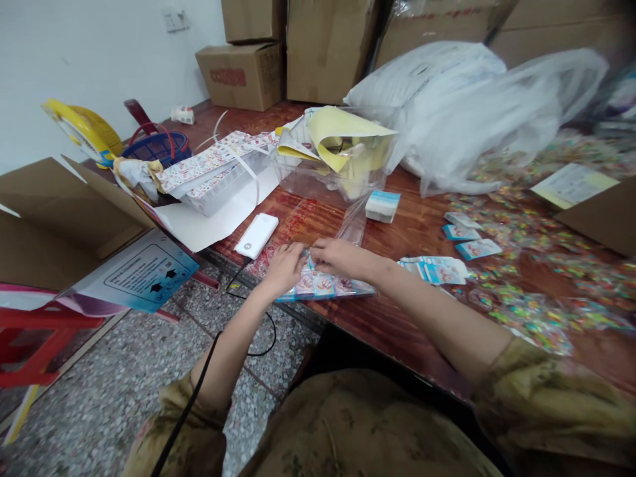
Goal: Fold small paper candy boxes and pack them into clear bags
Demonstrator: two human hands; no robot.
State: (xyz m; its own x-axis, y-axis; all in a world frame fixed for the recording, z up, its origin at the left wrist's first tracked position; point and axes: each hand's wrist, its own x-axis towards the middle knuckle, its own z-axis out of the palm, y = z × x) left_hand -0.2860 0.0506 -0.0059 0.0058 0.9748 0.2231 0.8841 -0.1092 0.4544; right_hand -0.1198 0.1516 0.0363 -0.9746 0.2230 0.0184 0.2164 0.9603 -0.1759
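Note:
Rows of small blue-and-pink printed boxes (322, 286) lie flat at the table's near edge, under a clear plastic bag (355, 225). My left hand (287, 268) rests at the left part of this pack, its fingers bent down onto the plastic. Close beside it, my right hand (342, 257) has its fingers curled together at the pack's far side. Both hands appear to grip the bag's film; the fingertips are partly hidden. A white power bank (256, 236) with a black cable lies left of my hands. Beyond them stands a stack of blue-and-white cards (382, 206).
Loose small boxes (477, 248) and many colourful wrapped pieces (541, 298) spread over the right side. A clear plastic tub (328, 179) holds yellow paper. White plastic bags (447, 112) bulge behind. An open carton (99, 245) stands left, near a blue basket (159, 147).

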